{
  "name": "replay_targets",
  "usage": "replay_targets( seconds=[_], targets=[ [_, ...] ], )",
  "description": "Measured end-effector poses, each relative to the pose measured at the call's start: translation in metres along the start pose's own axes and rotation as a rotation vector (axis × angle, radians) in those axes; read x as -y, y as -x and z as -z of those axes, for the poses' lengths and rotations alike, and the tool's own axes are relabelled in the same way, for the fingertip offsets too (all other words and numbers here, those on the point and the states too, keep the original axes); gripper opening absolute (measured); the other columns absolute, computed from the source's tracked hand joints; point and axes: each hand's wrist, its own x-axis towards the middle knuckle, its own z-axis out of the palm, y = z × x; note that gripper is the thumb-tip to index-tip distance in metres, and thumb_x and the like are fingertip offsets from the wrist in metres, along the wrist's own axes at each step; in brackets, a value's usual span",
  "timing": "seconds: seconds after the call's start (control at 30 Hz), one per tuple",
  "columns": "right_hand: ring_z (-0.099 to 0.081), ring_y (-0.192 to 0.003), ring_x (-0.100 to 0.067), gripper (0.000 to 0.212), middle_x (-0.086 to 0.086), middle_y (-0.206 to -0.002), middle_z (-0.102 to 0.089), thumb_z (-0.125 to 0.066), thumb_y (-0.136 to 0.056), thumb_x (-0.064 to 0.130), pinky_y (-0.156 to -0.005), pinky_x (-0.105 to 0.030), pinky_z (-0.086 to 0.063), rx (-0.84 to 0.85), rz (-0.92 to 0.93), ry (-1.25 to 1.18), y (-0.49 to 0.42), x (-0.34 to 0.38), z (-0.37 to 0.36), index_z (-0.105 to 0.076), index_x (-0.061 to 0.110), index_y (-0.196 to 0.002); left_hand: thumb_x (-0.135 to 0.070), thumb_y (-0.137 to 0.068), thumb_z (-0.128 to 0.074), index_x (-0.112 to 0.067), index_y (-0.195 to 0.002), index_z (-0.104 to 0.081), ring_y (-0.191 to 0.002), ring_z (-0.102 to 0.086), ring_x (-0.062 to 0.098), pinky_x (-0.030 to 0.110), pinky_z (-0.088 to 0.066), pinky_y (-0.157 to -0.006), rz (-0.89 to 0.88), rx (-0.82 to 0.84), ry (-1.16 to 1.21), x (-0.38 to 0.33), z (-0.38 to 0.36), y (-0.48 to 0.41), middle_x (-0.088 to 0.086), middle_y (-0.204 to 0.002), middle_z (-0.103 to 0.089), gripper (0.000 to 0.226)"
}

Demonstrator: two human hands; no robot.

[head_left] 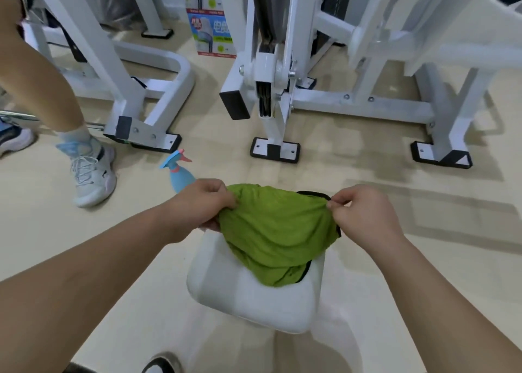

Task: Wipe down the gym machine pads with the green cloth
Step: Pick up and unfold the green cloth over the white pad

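Observation:
A green cloth (275, 234) with a black hem lies draped over the far end of a white seat pad (240, 293) just below me. My left hand (202, 203) grips the cloth's left edge with curled fingers. My right hand (364, 213) pinches the right edge between thumb and fingers. The cloth is stretched between both hands and hides the pad's far part.
A blue spray bottle (178, 172) with a pink trigger stands on the floor behind my left hand. White machine frames (282, 70) with black feet fill the back. Another person's leg and white shoe (90, 172) stand at the left. My own shoe (161, 364) shows at the bottom.

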Motion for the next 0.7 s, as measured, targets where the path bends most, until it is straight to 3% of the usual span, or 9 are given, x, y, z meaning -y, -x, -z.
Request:
replay_targets(
  seconds=[0.1, 0.2, 0.27, 0.33, 0.37, 0.43, 0.5, 0.63, 0.7],
  targets=[
    [-0.060, -0.070, -0.016, 0.013, 0.000, -0.077, -0.068, -0.071, -0.086, 0.012, -0.067, -0.023, -0.048, 0.008, -0.077, -0.427, -0.001, 0.014, 0.010, -0.072, 0.011, -0.073, -0.012, -0.088, -0.071, -0.013, -0.085, -0.057, -0.060, -0.063, 0.017, 0.034, -0.059, -0.059, -0.107, -0.105, 0.059, -0.021, -0.002, 0.015, 0.009, -0.071, -0.064, 0.014],
    [-0.057, -0.082, -0.029, 0.012, -0.016, -0.085, -0.057, -0.066, -0.083, 0.013, -0.076, -0.044, -0.049, 0.113, -0.156, -1.013, -0.003, 0.030, 0.027, -0.055, 0.009, -0.083, -0.016, -0.088, -0.069, -0.030, -0.115, -0.060, -0.075, -0.064, 0.021, 0.045, -0.060, -0.075, -0.252, -0.248, 0.129, -0.042, 0.001, 0.025, 0.020, -0.089, -0.071, 0.032],
    [-0.059, -0.081, -0.030, 0.013, -0.015, -0.083, -0.058, -0.062, -0.092, 0.011, -0.074, -0.044, -0.048, 0.111, -0.130, -1.159, -0.004, 0.037, 0.040, -0.050, 0.012, -0.087, -0.021, -0.097, -0.064, -0.042, -0.120, -0.060, -0.078, -0.062, 0.019, 0.042, -0.057, -0.078, -0.407, -0.305, 0.084, -0.059, 0.003, 0.033, 0.012, -0.091, -0.069, 0.032],
    [-0.059, -0.073, -0.019, 0.019, -0.006, -0.078, -0.060, -0.057, -0.099, 0.004, -0.070, -0.038, -0.047, 0.014, -0.079, -1.209, -0.004, 0.043, 0.051, -0.049, 0.016, -0.086, -0.033, -0.095, -0.069, -0.037, -0.125, -0.065, -0.091, -0.066, 0.011, 0.034, -0.059, -0.088, -0.520, -0.316, -0.032, -0.072, 0.007, 0.039, -0.003, -0.108, -0.068, 0.031],
    [-0.060, -0.071, -0.015, 0.019, -0.004, -0.077, -0.061, -0.056, -0.100, 0.001, -0.070, -0.035, -0.048, -0.039, -0.049, -1.233, -0.004, 0.045, 0.057, -0.051, 0.016, -0.089, -0.041, -0.088, -0.076, -0.033, -0.132, -0.062, -0.103, -0.064, 0.008, 0.030, -0.056, -0.093, -0.543, -0.310, -0.132, -0.077, 0.010, 0.042, -0.007, -0.120, -0.063, 0.047],
    [-0.066, -0.072, -0.011, 0.022, 0.002, -0.077, -0.070, -0.059, -0.099, -0.003, -0.073, -0.032, -0.052, -0.120, 0.004, -1.252, -0.005, 0.045, 0.066, -0.054, 0.017, -0.107, -0.048, -0.075, -0.086, -0.028, -0.150, -0.045, -0.122, -0.051, 0.010, 0.028, -0.046, -0.101, -0.537, -0.299, -0.443, -0.081, 0.017, 0.043, -0.007, -0.135, -0.047, 0.088],
    [-0.070, -0.077, -0.010, 0.045, 0.003, -0.081, -0.076, -0.061, -0.099, -0.004, -0.075, -0.025, -0.057, -0.167, 0.068, -1.179, -0.005, 0.042, 0.072, -0.050, 0.024, -0.132, -0.042, -0.074, -0.086, -0.023, -0.158, -0.031, -0.128, -0.044, 0.017, 0.030, -0.042, -0.102, -0.518, -0.317, -0.720, -0.081, 0.020, 0.042, -0.002, -0.139, -0.036, 0.102],
    [-0.057, -0.070, -0.011, 0.027, -0.011, -0.078, -0.063, -0.065, -0.101, 0.012, -0.071, -0.021, -0.048, -0.258, 0.252, -0.583, -0.004, 0.034, 0.064, -0.068, 0.020, -0.126, -0.026, -0.087, -0.072, -0.019, -0.137, -0.057, -0.111, -0.053, 0.028, 0.042, -0.052, -0.090, -0.499, -0.489, -0.922, -0.081, 0.019, 0.031, 0.004, -0.120, -0.045, 0.053],
    [-0.057, -0.068, 0.000, 0.019, 0.000, -0.082, -0.070, -0.061, -0.103, 0.016, -0.068, -0.009, -0.044, -0.357, 0.301, -0.502, -0.005, 0.032, 0.063, -0.072, 0.014, -0.118, -0.020, -0.092, -0.062, -0.019, -0.122, -0.069, -0.101, -0.054, 0.028, 0.043, -0.053, -0.078, -0.546, -0.597, -0.919, -0.083, 0.021, 0.032, 0.004, -0.109, -0.047, 0.030]
  ],
)
